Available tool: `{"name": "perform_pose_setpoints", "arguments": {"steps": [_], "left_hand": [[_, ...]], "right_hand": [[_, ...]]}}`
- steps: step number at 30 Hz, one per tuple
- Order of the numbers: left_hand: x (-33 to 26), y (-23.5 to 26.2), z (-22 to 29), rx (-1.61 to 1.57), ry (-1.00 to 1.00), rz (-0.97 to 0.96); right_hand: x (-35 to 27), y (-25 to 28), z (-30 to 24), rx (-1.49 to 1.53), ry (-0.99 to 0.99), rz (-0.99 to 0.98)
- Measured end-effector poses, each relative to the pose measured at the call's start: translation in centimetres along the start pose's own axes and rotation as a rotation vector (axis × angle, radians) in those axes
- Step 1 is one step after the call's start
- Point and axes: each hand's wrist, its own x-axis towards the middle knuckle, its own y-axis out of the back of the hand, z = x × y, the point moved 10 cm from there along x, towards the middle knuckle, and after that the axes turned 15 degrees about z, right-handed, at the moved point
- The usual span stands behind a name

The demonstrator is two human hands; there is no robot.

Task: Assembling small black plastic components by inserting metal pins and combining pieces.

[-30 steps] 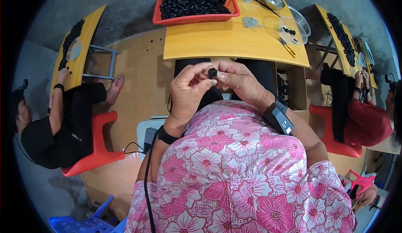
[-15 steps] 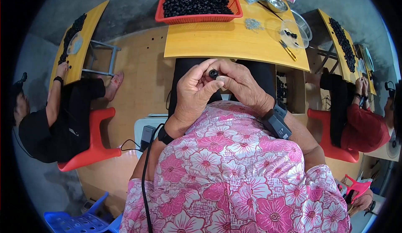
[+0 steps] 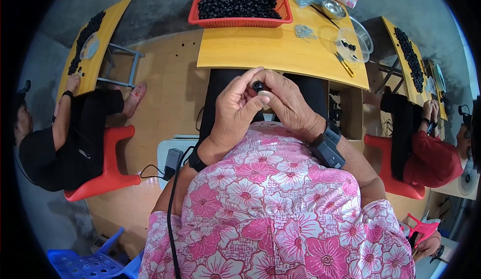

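While basket [image 3: 240, 23] sits at twelve o'clock, left hand [image 3: 233, 106] and right hand [image 3: 289, 101] pinch black piece [image 3: 257, 85], fingers [image 3: 245, 80] nearly closed.

This looks like a small workshop where people work with their hands. On the yellow desk [image 3: 240, 51] sits a red basket [image 3: 240, 23] full of little black pieces [image 3: 238, 2], with tiny shiny bits [image 3: 304, 32] and a yellow tool [image 3: 345, 66] close by. One person [image 3: 42, 153] sits at a desk on the left [image 3: 104, 41] and another person [image 3: 431, 156] at one on the right [image 3: 415, 97], each with a long heap of black pieces [image 3: 411, 61]. The walls [image 3: 143, 21] are plain and grey.
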Motion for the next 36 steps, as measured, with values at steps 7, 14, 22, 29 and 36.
{"name": "perform_pose_setpoints", "arguments": {"steps": [7,14,22,29,36], "left_hand": [[0.0,0.1,0.2,-0.082,0.013,0.039],[0.3,0.4,0.6,0.014,-0.030,0.061],[0.5,0.7,2.0,-0.061,-0.079,0.116],[0.7,1.9,3.7,0.202,-0.335,0.193],[0.7,1.9,2.1,0.201,-0.239,0.166]], "right_hand": [[0.1,-0.2,0.0,-0.009,0.030,0.009],[0.3,-0.2,0.4,0.000,-0.018,0.018],[-0.1,0.3,2.0,0.241,-0.285,0.030],[-0.9,-0.6,3.5,0.414,-0.425,0.023],[-1.2,-1.0,3.9,0.468,-0.492,0.032]]}}
